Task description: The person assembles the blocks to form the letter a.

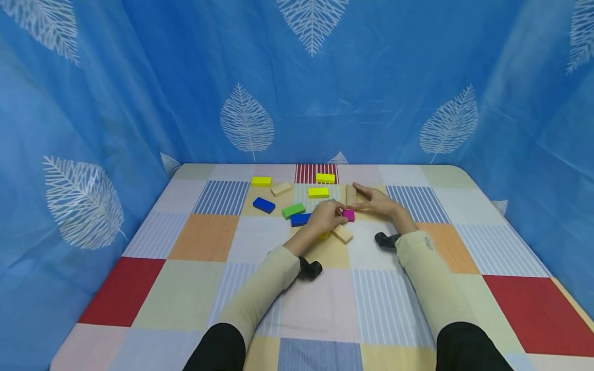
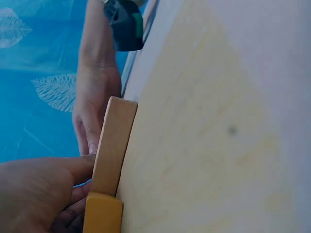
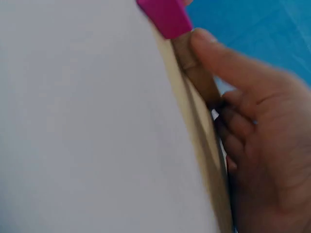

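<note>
In the head view my left hand (image 1: pixel 326 216) reaches to a magenta block (image 1: pixel 348 215), its fingertips pinching the block's left side. My right hand (image 1: pixel 378 202) holds a plain wooden block (image 1: pixel 351 195) that lies just beyond the magenta one, thumb at the near end and a finger at the far end. Seen from the right wrist, the thumb presses along the brown wood (image 3: pixel 201 80) close beside the magenta block (image 3: pixel 167 17). Another plain wooden block (image 1: pixel 342 234) and a yellow-orange block (image 2: pixel 103 213) lie by my left hand, which partly hides the yellow-orange one from above.
Left of the hands lie two blue blocks (image 1: pixel 264 205), a green block (image 1: pixel 293 210) and a wooden block (image 1: pixel 281 189). Several yellow blocks (image 1: pixel 318 192) sit farther back. A patchwork cloth (image 1: pixel 199 293) covers the table, and blue curtains (image 1: pixel 362 103) hang around it.
</note>
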